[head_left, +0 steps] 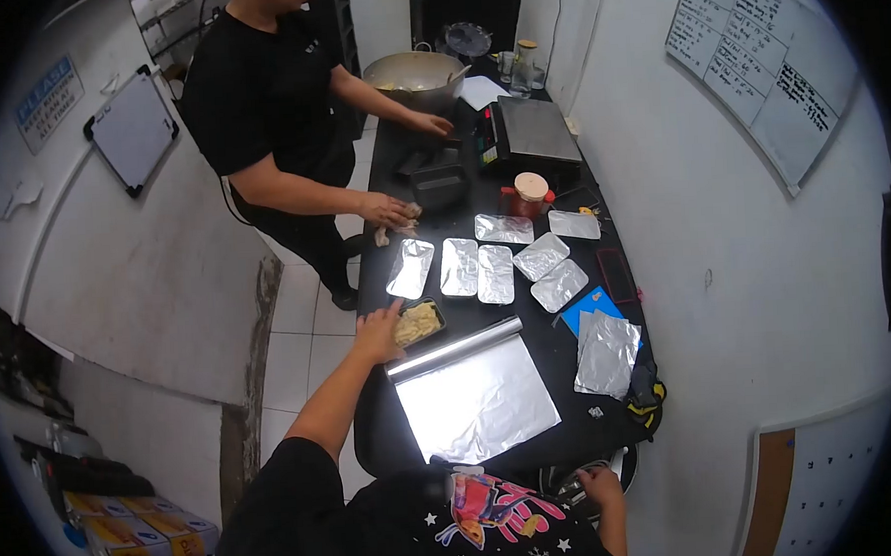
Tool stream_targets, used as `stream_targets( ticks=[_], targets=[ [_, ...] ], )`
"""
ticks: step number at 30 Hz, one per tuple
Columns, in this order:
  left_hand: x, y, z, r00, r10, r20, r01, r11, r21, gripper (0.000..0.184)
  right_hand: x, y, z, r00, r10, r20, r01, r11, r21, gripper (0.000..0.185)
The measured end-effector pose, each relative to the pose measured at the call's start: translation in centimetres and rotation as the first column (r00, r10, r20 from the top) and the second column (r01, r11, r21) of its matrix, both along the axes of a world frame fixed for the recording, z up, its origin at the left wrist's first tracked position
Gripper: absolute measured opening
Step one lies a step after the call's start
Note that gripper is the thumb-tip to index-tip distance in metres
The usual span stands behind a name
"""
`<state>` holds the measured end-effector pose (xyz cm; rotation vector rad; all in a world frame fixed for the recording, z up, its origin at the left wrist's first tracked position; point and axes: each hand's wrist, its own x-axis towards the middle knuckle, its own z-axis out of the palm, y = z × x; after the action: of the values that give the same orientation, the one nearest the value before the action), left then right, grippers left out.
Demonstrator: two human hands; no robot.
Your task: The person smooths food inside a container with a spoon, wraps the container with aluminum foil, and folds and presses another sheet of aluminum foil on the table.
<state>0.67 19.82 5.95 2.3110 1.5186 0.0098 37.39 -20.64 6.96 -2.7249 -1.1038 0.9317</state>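
My left hand (376, 335) grips the left side of a small dark tray of pale yellow, chunky food (418, 323), with fingers and thumb around its edge. Just below that tray, a roll of aluminium foil (459, 349) lies across the table with a wide sheet (480, 396) pulled out toward me. My right hand (602, 485) is low at the right, fingers curled, over a dark round container (628, 466) with shiny metal in it. What the right fingers hold is too small to tell. Several foil-covered trays (459, 267) sit beyond the roll.
Across the table (373, 430), a co-worker's hand (388, 209) holds a crumpled cloth-like thing near black trays (439, 184). A large pan (412, 76), a scale (534, 130) and a lidded red jar (529, 195) stand farther back. Cut foil sheets (608, 355) lie on a blue folder (591, 306) at right.
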Motion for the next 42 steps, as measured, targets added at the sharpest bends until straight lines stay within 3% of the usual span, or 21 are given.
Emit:
stream_targets(
  ticks=[6,10,19,25,32,42],
  targets=[
    [-1.9,-0.9,-1.6,0.988,0.023,0.152,-0.025,1.0,0.012,0.118,0.1,0.0,-0.6,0.999,0.046,0.022,-0.046,0.998,0.035,0.049],
    [-1.7,-1.4,-2.7,0.97,-0.024,0.241,-0.016,0.986,0.164,0.114,0.5,0.0,-1.2,0.999,0.053,-0.012,-0.053,0.997,0.062,0.046],
    [-2.8,-3.2,-3.0,0.841,0.134,0.525,-0.122,0.991,-0.058,0.12,-0.2,0.5,0.1,0.997,0.071,-0.007,-0.071,0.997,0.005,0.044],
    [-2.8,-3.6,-3.3,0.776,0.159,0.61,-0.145,0.987,-0.073,0.114,-0.7,1.2,0.0,0.996,0.088,-0.021,-0.087,0.995,0.046,0.043],
    [-2.9,-3.4,-3.5,0.776,0.195,0.599,-0.181,0.98,-0.085,0.114,-1.3,3.5,2.0,0.995,0.099,-0.018,-0.098,0.994,0.046,0.042],
    [-3.2,-3.5,-3.0,0.8,0.222,0.557,-0.156,0.974,-0.164,0.115,-1.9,4.4,0.8,0.979,0.204,-0.016,-0.202,0.975,0.095,0.043]
  ],
)
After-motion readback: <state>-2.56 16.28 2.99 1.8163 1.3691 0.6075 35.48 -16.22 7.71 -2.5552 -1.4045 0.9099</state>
